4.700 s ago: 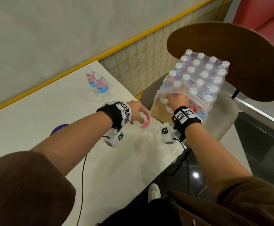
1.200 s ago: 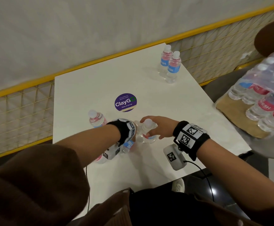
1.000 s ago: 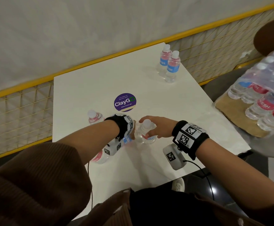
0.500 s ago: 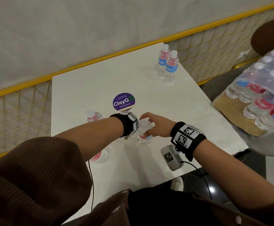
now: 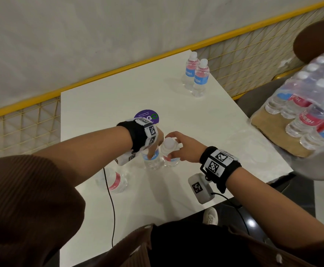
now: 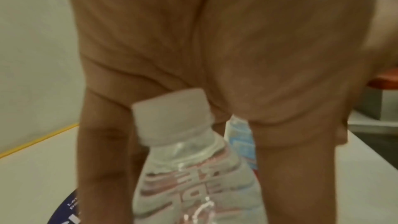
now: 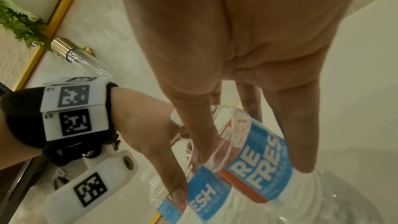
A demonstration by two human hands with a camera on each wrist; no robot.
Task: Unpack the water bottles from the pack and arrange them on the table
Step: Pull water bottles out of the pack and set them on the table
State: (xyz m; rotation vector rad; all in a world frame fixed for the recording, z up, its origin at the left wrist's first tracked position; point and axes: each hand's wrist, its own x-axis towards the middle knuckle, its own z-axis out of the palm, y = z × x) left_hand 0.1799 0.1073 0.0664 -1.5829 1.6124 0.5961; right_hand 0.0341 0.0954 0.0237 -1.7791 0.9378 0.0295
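Overhead, we see our left hand [image 5: 156, 140] and right hand [image 5: 184, 149] each clamped on an upright bottle, left bottle [image 5: 151, 159] and right bottle [image 5: 169, 153] standing side by side on the white surface [image 5: 205, 120], with two more bottles [image 5: 195, 76] at the far edge and the pack [image 5: 309, 105] off to the right. From the left wrist, our fingers [image 6: 101, 151] straddle the capped neck. From the right wrist, our fingers [image 7: 299, 135] curl around the blue label.
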